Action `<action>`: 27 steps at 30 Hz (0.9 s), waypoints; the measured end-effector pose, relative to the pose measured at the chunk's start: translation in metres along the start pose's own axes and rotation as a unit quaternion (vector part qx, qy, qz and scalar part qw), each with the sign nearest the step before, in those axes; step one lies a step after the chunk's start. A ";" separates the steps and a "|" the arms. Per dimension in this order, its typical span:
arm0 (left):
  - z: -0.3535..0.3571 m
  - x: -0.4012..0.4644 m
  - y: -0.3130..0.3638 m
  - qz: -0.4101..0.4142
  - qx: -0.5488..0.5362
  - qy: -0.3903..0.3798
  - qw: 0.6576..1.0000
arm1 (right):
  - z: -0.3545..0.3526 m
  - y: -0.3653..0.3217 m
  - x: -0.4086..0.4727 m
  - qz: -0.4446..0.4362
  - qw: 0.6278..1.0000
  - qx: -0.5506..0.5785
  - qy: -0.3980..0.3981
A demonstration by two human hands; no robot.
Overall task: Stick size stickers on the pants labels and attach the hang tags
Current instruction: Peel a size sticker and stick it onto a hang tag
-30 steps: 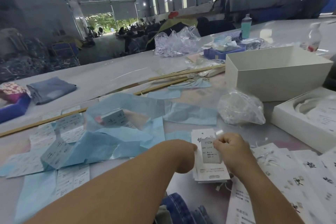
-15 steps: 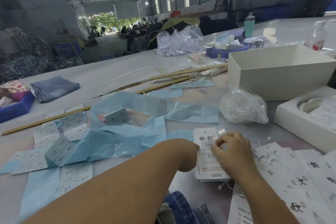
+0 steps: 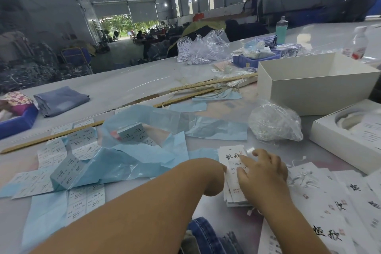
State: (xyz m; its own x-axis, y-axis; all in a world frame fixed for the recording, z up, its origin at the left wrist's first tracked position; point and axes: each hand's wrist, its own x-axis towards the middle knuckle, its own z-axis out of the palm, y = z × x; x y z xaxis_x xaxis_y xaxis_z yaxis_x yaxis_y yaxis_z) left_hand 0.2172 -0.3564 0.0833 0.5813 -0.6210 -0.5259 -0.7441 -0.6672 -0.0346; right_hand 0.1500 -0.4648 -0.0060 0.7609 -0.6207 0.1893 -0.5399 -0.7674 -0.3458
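Observation:
A stack of white hang tags [image 3: 232,155] lies on the table in front of me. A size sticker [image 3: 236,164] marked 1103 sits on the top tag. My right hand [image 3: 262,173] presses flat on that tag with straight, spread fingers. My left hand [image 3: 214,177] is curled at the stack's left edge and holds it; its fingertips are hidden. Sticker sheets [image 3: 82,144] and light blue backing paper [image 3: 144,156] lie to the left. Denim pants [image 3: 208,237] show at the bottom edge.
More hang tags [image 3: 340,202] spread out at the right. A clear bag of strings [image 3: 274,123] lies behind the stack, with white boxes [image 3: 309,88] behind and right of it. Wooden rulers [image 3: 206,84] cross the table. Folded jeans [image 3: 59,100] and a blue tray [image 3: 16,123] sit far left.
My right hand pinched a sticker above the stack, lowered it onto the top tag, and now has its fingers spread flat over it. My left hand stayed at the stack's edge.

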 end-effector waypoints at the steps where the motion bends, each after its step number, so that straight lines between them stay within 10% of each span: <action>1: 0.000 0.000 0.000 0.000 -0.002 0.000 1.000 | 0.000 0.000 0.000 0.002 1.000 -0.003 0.005; 27: 0.007 0.005 -0.003 -0.014 -0.067 0.017 0.997 | -0.021 0.009 0.004 0.073 0.995 0.050 0.044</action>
State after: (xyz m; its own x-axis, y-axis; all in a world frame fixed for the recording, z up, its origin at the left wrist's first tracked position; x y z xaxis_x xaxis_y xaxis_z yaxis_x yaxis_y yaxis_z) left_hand 0.2199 -0.3549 0.0747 0.6139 -0.6134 -0.4968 -0.6777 -0.7323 0.0667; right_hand 0.1404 -0.4775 0.0105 0.6401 -0.7395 0.2083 -0.6007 -0.6507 -0.4644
